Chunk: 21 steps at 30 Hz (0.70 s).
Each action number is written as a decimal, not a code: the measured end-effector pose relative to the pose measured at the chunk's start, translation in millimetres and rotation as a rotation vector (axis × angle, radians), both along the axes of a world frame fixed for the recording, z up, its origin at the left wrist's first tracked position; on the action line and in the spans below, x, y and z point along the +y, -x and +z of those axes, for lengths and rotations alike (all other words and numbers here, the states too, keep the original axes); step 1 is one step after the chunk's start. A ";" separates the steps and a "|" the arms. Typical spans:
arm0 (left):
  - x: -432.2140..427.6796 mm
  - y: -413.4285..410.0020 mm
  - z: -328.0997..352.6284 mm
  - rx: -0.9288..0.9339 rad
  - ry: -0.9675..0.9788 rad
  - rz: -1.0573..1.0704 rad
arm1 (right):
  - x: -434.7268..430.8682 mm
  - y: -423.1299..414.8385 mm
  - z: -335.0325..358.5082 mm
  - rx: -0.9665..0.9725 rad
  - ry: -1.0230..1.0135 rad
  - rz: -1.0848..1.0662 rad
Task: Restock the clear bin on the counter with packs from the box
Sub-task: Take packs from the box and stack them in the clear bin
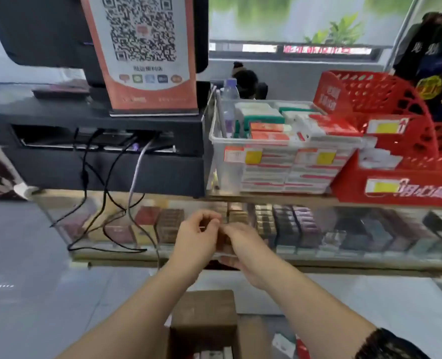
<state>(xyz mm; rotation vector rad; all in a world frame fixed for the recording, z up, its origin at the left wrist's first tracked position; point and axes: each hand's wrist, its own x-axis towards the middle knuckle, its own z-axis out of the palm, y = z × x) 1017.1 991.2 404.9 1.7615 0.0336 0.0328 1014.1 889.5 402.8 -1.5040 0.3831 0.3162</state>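
Both my hands meet in front of the glass display case, low in the middle of the view. My right hand [240, 251] grips a pack [223, 242], mostly hidden by its fingers. My left hand [196, 234] pinches at the pack's top edge with thumb and fingertips. The clear bin [230, 174] stands on the counter above and to the right, stacked with red-and-white and green packs. An open cardboard box [207, 320] sits on the floor below my arms, with several packs showing inside.
A red perforated basket [385, 130] stands right of the bin. A black register stand [92, 141] with a QR-code sign [142, 53] and hanging cables [105, 193] is on the left. A water bottle [229, 99] stands behind the bin. The glass case [344, 229] holds rows of packs.
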 end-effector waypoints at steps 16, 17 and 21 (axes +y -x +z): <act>13.9 56.9 -368.5 0.541 0.129 0.047 | 5.1 83.9 -354.7 0.299 -0.039 -0.017; 16.4 56.8 -393.1 0.588 0.133 0.053 | 6.3 83.9 -377.5 0.329 -0.039 -0.038; 28.0 47.9 -481.5 0.713 0.089 0.109 | 11.0 75.4 -455.4 0.413 -0.026 -0.122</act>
